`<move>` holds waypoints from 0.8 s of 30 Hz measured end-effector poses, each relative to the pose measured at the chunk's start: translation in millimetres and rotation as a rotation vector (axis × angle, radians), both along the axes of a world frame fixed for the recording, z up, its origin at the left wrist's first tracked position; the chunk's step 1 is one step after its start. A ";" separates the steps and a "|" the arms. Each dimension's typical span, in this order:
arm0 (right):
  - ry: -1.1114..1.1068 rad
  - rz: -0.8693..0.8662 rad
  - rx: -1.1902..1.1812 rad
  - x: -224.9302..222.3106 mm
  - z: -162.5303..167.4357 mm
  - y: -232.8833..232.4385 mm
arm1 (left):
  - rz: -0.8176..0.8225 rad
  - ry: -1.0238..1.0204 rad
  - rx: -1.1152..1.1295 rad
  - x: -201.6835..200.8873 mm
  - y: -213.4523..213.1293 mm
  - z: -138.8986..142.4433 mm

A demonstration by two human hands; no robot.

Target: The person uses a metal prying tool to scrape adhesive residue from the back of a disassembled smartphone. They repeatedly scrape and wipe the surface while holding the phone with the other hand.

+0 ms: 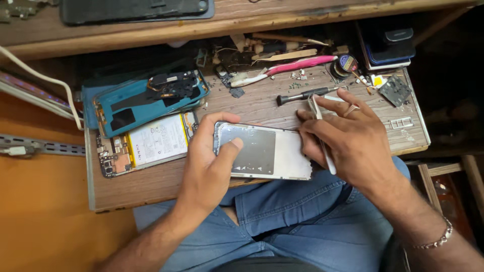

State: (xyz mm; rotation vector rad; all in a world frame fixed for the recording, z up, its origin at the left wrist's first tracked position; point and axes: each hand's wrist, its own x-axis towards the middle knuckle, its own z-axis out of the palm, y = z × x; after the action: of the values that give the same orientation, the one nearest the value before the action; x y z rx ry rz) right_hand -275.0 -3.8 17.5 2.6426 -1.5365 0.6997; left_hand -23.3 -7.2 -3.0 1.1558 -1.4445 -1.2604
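The left hand (209,161) clamps the flat grey-silver phone screen panel (264,151) at the wooden counter's (151,184) near edge, thumb on top to steady it. The right hand (348,136) pinches slim metal tweezers (321,133), seemingly working the panel's right end. Beyond lie an opened phone body with white battery (151,143), a teal back cover (148,98) and a black screwdriver (307,94).

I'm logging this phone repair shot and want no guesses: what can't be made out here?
- Head view: tweezers tips, hidden behind the right hand.
- Display panel left edge, covered by the left hand.
- Loose parts by the pink toothbrush: too small.
- Dark device: cut off by the top edge.
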 end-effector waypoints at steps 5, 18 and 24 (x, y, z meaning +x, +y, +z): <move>0.313 0.022 -0.007 14.1 21.6 -5.9 | 0.007 -0.025 -0.012 -0.2 -1.2 -2.3; 0.512 -0.121 0.067 23.6 37.1 3.2 | 0.023 -0.018 -0.005 -1.4 -2.3 0.4; 0.466 -0.014 -0.046 30.3 35.9 -1.2 | 0.009 -0.042 0.033 -1.9 -2.9 0.3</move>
State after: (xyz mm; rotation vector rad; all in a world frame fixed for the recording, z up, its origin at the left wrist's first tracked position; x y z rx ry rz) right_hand -244.7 -5.0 53.4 2.5121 -1.3800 0.0977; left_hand -25.2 -10.1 -2.7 1.2159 -1.4525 -1.2653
